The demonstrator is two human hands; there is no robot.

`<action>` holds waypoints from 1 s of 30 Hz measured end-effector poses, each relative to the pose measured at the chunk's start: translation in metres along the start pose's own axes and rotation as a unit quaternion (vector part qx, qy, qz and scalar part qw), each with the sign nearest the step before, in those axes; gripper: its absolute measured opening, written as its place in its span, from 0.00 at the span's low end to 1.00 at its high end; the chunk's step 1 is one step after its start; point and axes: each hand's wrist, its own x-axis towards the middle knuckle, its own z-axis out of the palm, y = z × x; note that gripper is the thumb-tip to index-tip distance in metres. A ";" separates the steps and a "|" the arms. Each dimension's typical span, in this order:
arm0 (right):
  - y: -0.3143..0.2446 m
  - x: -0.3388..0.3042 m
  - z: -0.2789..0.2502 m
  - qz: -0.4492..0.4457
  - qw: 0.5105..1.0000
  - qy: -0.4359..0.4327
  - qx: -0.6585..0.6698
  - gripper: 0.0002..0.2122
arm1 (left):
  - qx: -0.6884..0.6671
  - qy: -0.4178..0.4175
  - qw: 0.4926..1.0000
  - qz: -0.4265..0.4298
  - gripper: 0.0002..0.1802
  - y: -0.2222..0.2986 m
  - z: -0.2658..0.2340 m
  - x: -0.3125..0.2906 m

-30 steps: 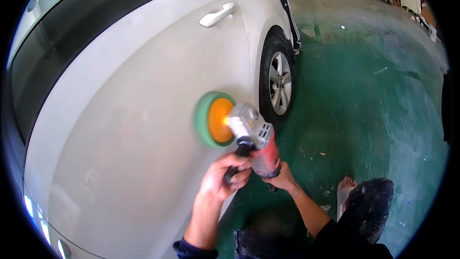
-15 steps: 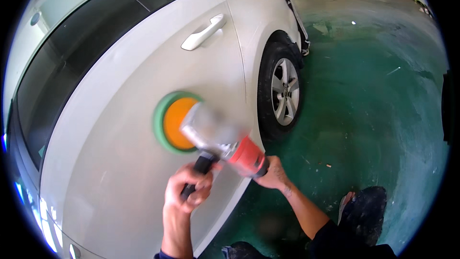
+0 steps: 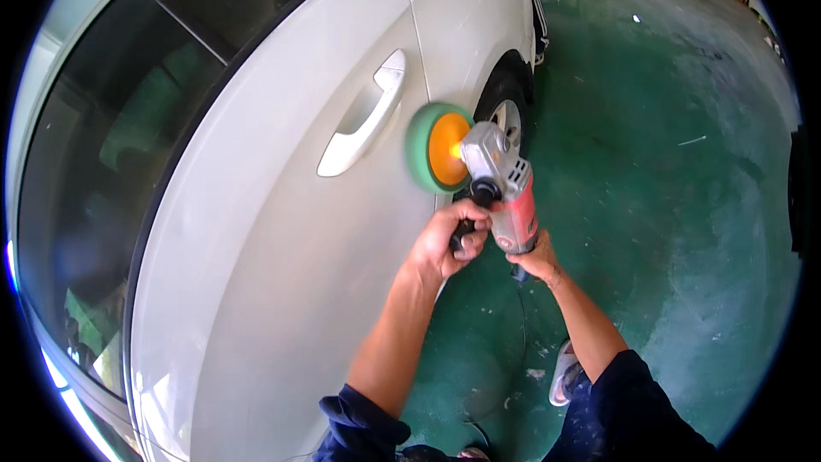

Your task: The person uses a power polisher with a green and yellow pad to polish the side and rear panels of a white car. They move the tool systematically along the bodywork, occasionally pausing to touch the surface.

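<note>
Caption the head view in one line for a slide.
A polisher with a green pad at a white car's side, left hand on its black side handle, right hand at its rear.

Rotary polisher at a car door's rear edge
Its foam pad lies right of the door handle, beside the door seam, with the wheel partly behind the polisher. The window is left of the door handle. The left hand is on the side handle, the right hand at the polisher's rear end. Floor stretches right of the door.
</note>
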 end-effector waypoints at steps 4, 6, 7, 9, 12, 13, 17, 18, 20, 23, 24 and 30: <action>0.026 -0.046 0.054 -0.034 0.992 -0.032 0.120 0.14 | -0.005 0.066 0.998 -0.024 0.14 -0.036 -0.029 -0.029; 0.028 -0.084 0.095 -0.040 0.981 -0.074 0.175 0.15 | -0.007 0.133 0.991 -0.034 0.16 -0.057 -0.043 -0.070; 0.029 -0.105 0.114 -0.027 0.977 -0.098 0.187 0.15 | 0.002 0.182 0.983 -0.040 0.16 -0.067 -0.045 -0.090; 0.030 -0.146 0.151 0.008 0.967 -0.151 0.205 0.17 | 0.021 0.227 0.971 -0.070 0.16 -0.068 -0.034 -0.134; 0.013 -0.205 0.189 0.066 0.948 -0.223 0.216 0.18 | 0.006 0.267 0.957 -0.114 0.17 -0.080 -0.039 -0.198; 0.007 -0.221 0.196 0.088 0.942 -0.240 0.218 0.19 | -0.005 0.274 0.954 -0.121 0.18 -0.081 -0.035 -0.214; 0.002 -0.250 0.207 0.127 0.926 -0.237 0.265 0.15 | -0.037 0.314 0.939 -0.134 0.21 -0.087 -0.019 -0.232; 0.003 -0.254 0.207 0.135 0.922 -0.231 0.282 0.13 | -0.049 0.319 0.936 -0.137 0.20 -0.087 -0.014 -0.226; -0.001 -0.226 0.180 0.098 0.932 -0.221 0.269 0.12 | -0.077 0.329 0.932 -0.132 0.20 -0.083 -0.008 -0.199; 0.023 -0.184 0.151 0.092 0.940 -0.188 0.270 0.15 | -0.081 0.290 0.947 -0.110 0.13 -0.066 0.004 -0.135; 0.035 -0.169 0.144 0.093 0.942 -0.175 0.271 0.16 | -0.088 0.281 0.951 -0.093 0.09 -0.066 0.006 -0.112; 0.119 -0.147 0.139 0.160 0.917 -0.149 0.334 0.21 | -0.150 0.208 0.962 -0.089 0.06 -0.061 0.013 -0.050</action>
